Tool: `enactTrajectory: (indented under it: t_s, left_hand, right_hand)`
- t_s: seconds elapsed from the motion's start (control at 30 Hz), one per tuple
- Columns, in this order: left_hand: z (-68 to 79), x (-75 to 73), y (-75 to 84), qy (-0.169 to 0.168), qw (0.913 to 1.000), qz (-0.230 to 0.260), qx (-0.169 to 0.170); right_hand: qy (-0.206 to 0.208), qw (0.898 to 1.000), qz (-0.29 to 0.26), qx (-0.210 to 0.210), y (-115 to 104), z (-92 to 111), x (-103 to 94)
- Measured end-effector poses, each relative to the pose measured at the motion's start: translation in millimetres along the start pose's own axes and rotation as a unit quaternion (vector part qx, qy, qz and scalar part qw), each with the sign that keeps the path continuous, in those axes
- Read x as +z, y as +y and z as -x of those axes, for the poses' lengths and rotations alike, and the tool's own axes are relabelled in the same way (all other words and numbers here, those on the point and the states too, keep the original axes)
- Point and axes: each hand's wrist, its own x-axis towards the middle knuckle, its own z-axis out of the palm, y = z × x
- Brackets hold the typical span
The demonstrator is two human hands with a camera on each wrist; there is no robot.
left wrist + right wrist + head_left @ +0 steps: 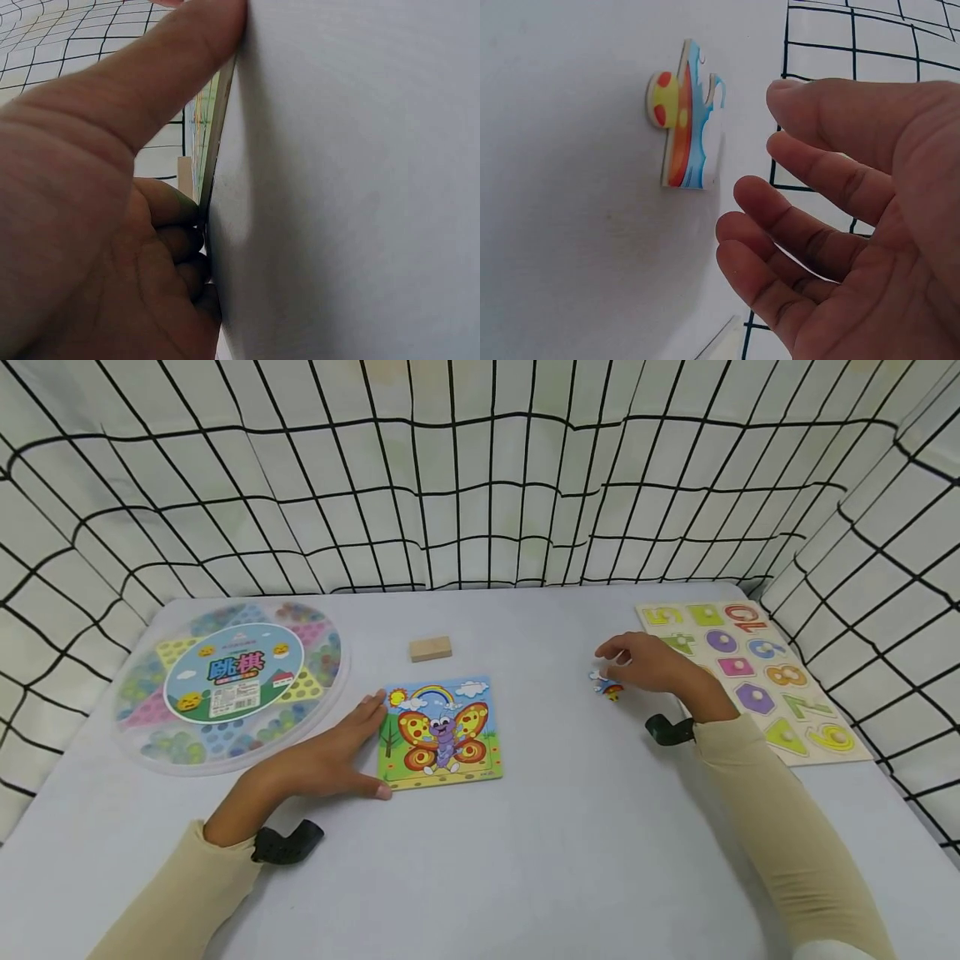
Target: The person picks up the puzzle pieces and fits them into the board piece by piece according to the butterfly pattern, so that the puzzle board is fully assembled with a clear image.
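Observation:
A butterfly picture puzzle [442, 733] lies flat on the table. My left hand [330, 756] rests along its left side, thumb at the bottom left corner and fingers reaching toward the top left corner. In the left wrist view, the thumb [150, 75] touches the board's edge. My right hand [648, 662] hovers at a small jigsaw piece [606, 685] with blue, white and orange colouring. The right wrist view shows the fingers [780, 217] loosely bent and apart from the piece [690, 127], with nothing between them.
A round, clear-lidded Chinese checkers box [232, 681] lies at the left. Behind the puzzle is a small wooden block [431, 648]. A number-and-shape board [750, 681] lies at the right, partly behind the right wrist. Black wire mesh [487, 493] borders the back and sides of the white table [525, 877].

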Motion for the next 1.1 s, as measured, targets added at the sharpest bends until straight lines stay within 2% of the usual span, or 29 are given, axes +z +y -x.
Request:
enactTrajectory:
  t_s: [0.4,0.63,1.1]
  left_hand:
    - [-1.2,0.8,-0.6,0.004,1.0000,0.004,0.001]
    - [-0.8,0.6,0.2,0.001,1.0000,0.006,0.003]
    - [3.4,0.2,0.0,0.005,1.0000,0.001,0.002]
  right_hand:
    - [0.001,1.000,-0.010,-0.019,7.3,-2.0,1.2]
    - [-0.004,0.999,-0.036,-0.004,11.3,2.7,7.6]
    - [-0.001,1.000,0.002,-0.028,8.8,0.8,8.1]
